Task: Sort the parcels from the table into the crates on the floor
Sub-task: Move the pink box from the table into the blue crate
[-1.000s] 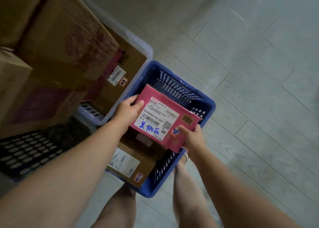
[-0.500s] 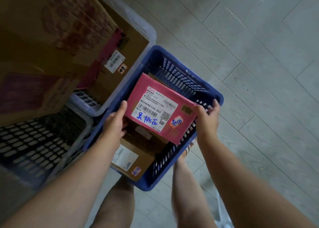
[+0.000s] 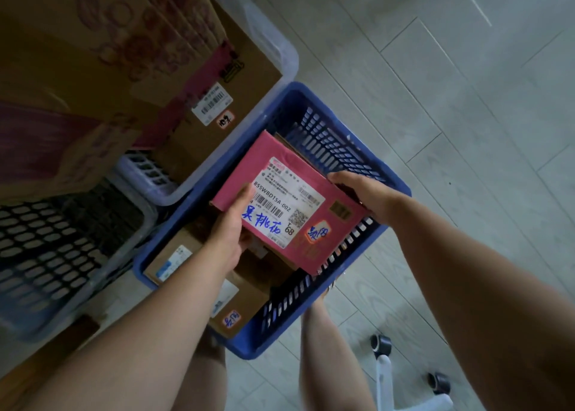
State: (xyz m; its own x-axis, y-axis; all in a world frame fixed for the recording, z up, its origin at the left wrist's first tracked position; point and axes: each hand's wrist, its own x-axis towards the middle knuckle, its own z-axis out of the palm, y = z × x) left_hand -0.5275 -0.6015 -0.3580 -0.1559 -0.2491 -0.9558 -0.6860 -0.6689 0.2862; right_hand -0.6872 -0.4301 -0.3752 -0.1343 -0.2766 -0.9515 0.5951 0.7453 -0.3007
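Note:
A pink parcel [image 3: 280, 174] with a white shipping label and blue handwriting lies tilted inside the blue crate [image 3: 323, 121] on the floor. My left hand [image 3: 230, 227] holds its near left edge, thumb on the label. My right hand [image 3: 367, 196] grips its far right edge, close to the crate's right wall. Brown cardboard parcels [image 3: 245, 292] lie under it in the same crate.
A white crate [image 3: 280, 53] to the left holds large brown boxes [image 3: 199, 77]. A grey slotted crate [image 3: 46, 255] sits at the near left. Chair castors [image 3: 381, 342] stand on the tiled floor at the lower right. My legs are below the blue crate.
The pink parcel has gone lower into the blue crate. My left hand moved onto its near edge, and my right hand shifted from the crate rim to the parcel's far right edge.

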